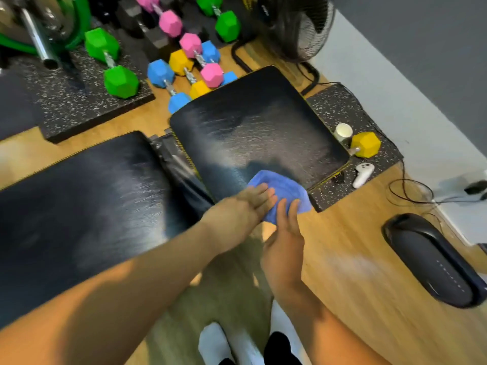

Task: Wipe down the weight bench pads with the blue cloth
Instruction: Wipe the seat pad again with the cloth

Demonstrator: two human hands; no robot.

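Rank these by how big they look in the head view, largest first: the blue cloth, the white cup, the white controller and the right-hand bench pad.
1. Right-hand bench pad, by far the largest.
2. Blue cloth, partly hidden under both hands.
3. and 4. White controller and white cup: too alike to rank.

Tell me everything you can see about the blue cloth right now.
The blue cloth is a soft, periwinkle-blue rag, bunched and creased rather than spread flat. It sits at the near corner of the smaller bench pad, partly hanging past the pad's edge. The left hand presses on it from the left, fingers flat. The right hand reaches up from below, fingertips on its lower edge. Motion blur hides its weave and exact outline.
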